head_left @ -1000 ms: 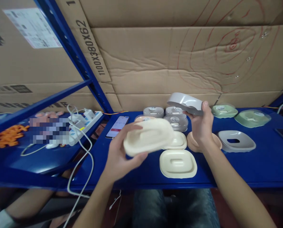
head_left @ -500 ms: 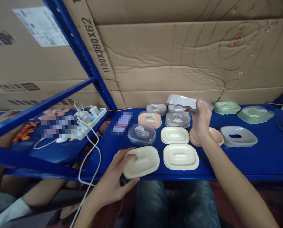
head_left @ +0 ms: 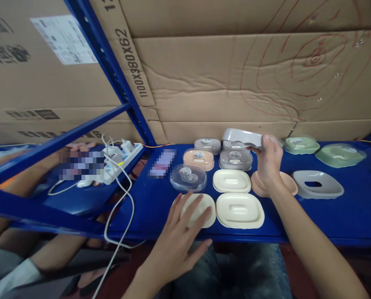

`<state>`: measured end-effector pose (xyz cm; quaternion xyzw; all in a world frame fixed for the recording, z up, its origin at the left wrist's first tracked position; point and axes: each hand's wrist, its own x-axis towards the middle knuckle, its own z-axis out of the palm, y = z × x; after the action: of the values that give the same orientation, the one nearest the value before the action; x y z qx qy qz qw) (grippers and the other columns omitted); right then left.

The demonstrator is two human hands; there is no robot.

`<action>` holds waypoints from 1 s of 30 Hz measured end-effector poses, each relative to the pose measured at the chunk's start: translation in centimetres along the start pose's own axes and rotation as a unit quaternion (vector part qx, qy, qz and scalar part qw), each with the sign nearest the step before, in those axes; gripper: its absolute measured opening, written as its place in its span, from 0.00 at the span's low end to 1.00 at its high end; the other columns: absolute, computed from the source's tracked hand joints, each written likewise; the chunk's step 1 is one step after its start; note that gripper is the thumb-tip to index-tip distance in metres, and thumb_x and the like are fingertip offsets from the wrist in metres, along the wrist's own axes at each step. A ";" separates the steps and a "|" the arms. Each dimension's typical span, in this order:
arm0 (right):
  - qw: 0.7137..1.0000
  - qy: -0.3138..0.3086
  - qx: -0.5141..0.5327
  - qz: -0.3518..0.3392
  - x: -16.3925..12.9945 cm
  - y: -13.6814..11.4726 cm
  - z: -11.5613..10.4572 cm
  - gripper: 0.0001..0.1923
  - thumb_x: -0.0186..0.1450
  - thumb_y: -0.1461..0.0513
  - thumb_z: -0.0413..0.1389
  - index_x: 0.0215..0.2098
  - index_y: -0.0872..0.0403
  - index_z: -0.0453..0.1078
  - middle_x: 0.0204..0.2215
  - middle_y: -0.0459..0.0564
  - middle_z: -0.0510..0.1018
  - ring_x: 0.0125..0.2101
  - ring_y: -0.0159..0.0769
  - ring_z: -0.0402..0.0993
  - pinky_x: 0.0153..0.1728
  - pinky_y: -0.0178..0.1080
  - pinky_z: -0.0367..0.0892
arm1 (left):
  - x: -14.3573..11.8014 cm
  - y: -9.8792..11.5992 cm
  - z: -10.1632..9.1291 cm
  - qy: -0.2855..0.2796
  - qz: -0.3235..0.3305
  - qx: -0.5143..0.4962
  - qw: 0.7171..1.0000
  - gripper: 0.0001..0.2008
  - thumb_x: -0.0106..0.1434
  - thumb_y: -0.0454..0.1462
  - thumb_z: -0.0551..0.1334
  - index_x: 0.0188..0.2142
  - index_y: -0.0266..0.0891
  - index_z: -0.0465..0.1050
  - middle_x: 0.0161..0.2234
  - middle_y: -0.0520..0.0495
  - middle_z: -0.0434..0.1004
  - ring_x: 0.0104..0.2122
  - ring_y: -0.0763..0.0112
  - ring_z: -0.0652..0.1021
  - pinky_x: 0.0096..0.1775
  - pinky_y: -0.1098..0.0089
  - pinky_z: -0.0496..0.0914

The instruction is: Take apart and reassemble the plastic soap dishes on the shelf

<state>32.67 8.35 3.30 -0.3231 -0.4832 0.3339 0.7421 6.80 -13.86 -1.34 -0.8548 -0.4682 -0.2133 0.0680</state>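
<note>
My left hand [head_left: 180, 236] rests with spread fingers over a cream oval dish [head_left: 208, 201] lying flat near the table's front edge. Two more cream dishes lie to its right, one in front [head_left: 239, 216] and one behind [head_left: 232, 181]. Raised above the back row, a grey plastic oval dish [head_left: 243, 137] is gripped at its right end by my right hand [head_left: 269, 160], thumb on top. Below that hand sits a peach dish [head_left: 286, 182], partly hidden by the wrist. Beside it stands a grey oval piece with a slot [head_left: 319, 185].
Lidded soap dishes in peach [head_left: 198, 161], grey [head_left: 236, 161] and green [head_left: 341, 156] line the back, near a clear lid [head_left: 188, 178]. A blurred phone-like item [head_left: 163, 163] lies left. Beyond the blue shelf post [head_left: 138, 120] are a power strip [head_left: 131, 155], cables and another person's arms.
My left hand has set the cream dish down beside the front one, and its fingers have opened out over it. The right hand still holds the grey dish up.
</note>
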 end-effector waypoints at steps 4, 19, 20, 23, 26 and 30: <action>1.000 0.005 0.011 0.007 -0.2 -0.1 0.1 0.23 0.67 0.42 0.67 0.35 0.49 0.69 0.34 0.44 0.70 0.37 0.35 0.71 0.39 0.38 0.77 | 2.4 1.3 1.0 -0.039 0.065 0.024 0.997 0.30 0.76 0.38 0.63 0.75 0.46 0.65 0.77 0.38 0.63 0.76 0.32 0.63 0.69 0.28 0.68; 1.000 0.006 0.019 0.002 0.3 -0.7 0.0 0.24 0.67 0.39 0.66 0.35 0.48 0.68 0.34 0.45 0.72 0.37 0.37 0.74 0.39 0.41 0.79 | 3.5 -2.4 -2.3 0.031 -0.031 -0.025 0.999 0.25 0.76 0.37 0.62 0.70 0.46 0.69 0.72 0.37 0.69 0.74 0.43 0.67 0.70 0.40 0.69; 1.000 0.007 0.025 0.002 0.3 -0.7 0.0 0.24 0.67 0.40 0.66 0.34 0.48 0.68 0.34 0.45 0.72 0.38 0.37 0.74 0.39 0.40 0.79 | 3.9 -3.6 -2.7 0.043 -0.046 -0.016 0.998 0.25 0.76 0.38 0.62 0.71 0.46 0.68 0.72 0.36 0.69 0.74 0.42 0.66 0.70 0.39 0.68; 1.000 0.005 0.029 0.000 0.3 -0.7 -0.1 0.24 0.67 0.40 0.67 0.35 0.48 0.69 0.34 0.45 0.72 0.38 0.37 0.74 0.39 0.40 0.79 | 5.1 -7.0 -2.7 0.051 -0.073 0.016 0.996 0.24 0.76 0.40 0.63 0.69 0.43 0.71 0.71 0.33 0.69 0.73 0.40 0.67 0.71 0.37 0.65; 0.999 0.006 0.032 0.002 0.4 -0.6 -0.1 0.23 0.67 0.40 0.67 0.35 0.48 0.70 0.34 0.45 0.72 0.38 0.37 0.75 0.40 0.41 0.79 | 6.1 -8.5 -1.8 0.032 -0.071 0.006 0.997 0.20 0.75 0.40 0.64 0.64 0.42 0.75 0.66 0.34 0.73 0.69 0.42 0.71 0.70 0.38 0.66; 1.000 0.005 0.031 0.000 0.5 -0.4 -0.3 0.23 0.68 0.40 0.66 0.36 0.49 0.71 0.34 0.45 0.72 0.38 0.37 0.74 0.39 0.40 0.78 | 6.8 -8.0 -0.5 0.018 -0.082 -0.005 0.996 0.16 0.76 0.40 0.63 0.60 0.43 0.78 0.62 0.36 0.77 0.64 0.45 0.75 0.67 0.42 0.69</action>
<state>33.19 8.50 3.79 -0.3017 -0.4691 0.3466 0.7542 3.26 -4.36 1.36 -0.8101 -0.5338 -0.2362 0.0543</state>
